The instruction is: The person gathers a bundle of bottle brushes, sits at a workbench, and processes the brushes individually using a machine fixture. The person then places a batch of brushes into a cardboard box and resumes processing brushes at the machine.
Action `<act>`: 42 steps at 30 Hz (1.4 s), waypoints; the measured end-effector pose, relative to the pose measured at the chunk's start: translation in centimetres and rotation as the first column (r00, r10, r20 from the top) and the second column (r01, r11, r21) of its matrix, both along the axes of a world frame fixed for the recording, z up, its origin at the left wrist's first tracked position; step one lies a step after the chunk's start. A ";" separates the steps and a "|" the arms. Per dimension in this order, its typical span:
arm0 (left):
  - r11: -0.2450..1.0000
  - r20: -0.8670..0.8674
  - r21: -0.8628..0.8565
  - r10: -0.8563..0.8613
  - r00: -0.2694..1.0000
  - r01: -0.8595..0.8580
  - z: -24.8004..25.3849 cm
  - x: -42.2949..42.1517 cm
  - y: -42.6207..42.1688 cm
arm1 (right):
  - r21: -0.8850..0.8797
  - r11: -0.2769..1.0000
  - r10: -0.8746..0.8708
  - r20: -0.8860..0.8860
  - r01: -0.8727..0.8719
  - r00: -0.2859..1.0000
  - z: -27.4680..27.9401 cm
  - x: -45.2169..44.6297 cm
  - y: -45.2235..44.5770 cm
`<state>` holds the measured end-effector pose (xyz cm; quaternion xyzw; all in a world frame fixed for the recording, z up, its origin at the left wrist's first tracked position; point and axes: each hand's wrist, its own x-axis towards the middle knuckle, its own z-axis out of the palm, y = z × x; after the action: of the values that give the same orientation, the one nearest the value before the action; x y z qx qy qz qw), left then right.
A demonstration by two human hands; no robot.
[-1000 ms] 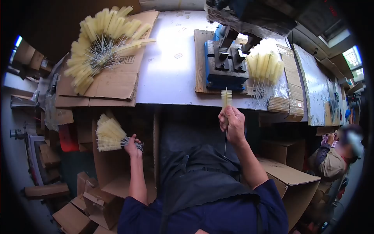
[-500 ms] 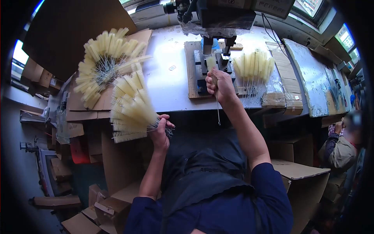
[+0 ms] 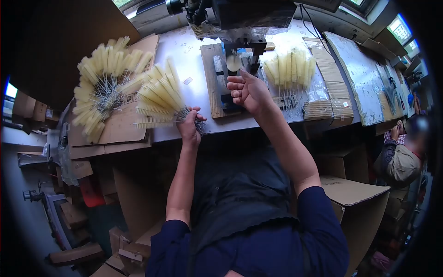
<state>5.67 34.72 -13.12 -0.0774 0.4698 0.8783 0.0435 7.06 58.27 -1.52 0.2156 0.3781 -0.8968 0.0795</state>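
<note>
- yellow brushes (image 3: 161, 94), clenched in the left hand (image 3: 189, 125) at the front edge of the bench (image 3: 187, 55), could spill if fingers slacken
- right hand (image 3: 250, 92), half-curled, seemingly empty, near the press (image 3: 251, 16); closing, it could pinch fingertips

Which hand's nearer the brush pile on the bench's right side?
Right. The right hand is just left of the brush pile; the left hand is farther left, gripping a bunch of brushes.
</note>
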 end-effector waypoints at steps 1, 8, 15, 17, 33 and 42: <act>0.999 0.018 0.036 0.001 1.000 -0.001 0.2 -0.3 -0.1 | -0.033 0.999 0.016 -0.019 -0.016 1.000 0.4 0.2 0.3; 0.999 0.003 -0.034 -0.030 1.000 0.030 0.0 -0.5 -0.2 | -0.118 0.993 -0.001 -0.089 -0.010 0.996 4.0 1.0 -1.0; 1.000 0.036 0.004 -0.028 0.999 0.028 0.1 -0.4 -0.2 | -0.168 0.983 0.077 -0.004 -0.077 0.997 2.6 0.6 -3.5; 0.999 0.034 -0.011 -0.040 0.999 0.040 0.1 -0.5 -0.5 | -0.208 0.971 0.115 -0.022 -0.117 0.993 2.1 1.8 -4.1; 0.993 0.052 -0.075 -0.092 0.994 0.096 0.3 -0.4 -0.8 | -0.518 0.854 -0.083 -0.227 -0.049 0.970 -1.5 3.9 3.8; 0.991 0.089 -0.070 -0.105 0.991 0.111 1.0 -0.3 -0.4 | -0.605 0.792 -0.093 -0.256 -0.085 0.962 -2.7 3.1 3.6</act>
<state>5.39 34.29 -12.15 -0.0906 0.5035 0.8524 0.1080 10.13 61.90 -4.21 0.0535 0.0751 -0.9917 0.0901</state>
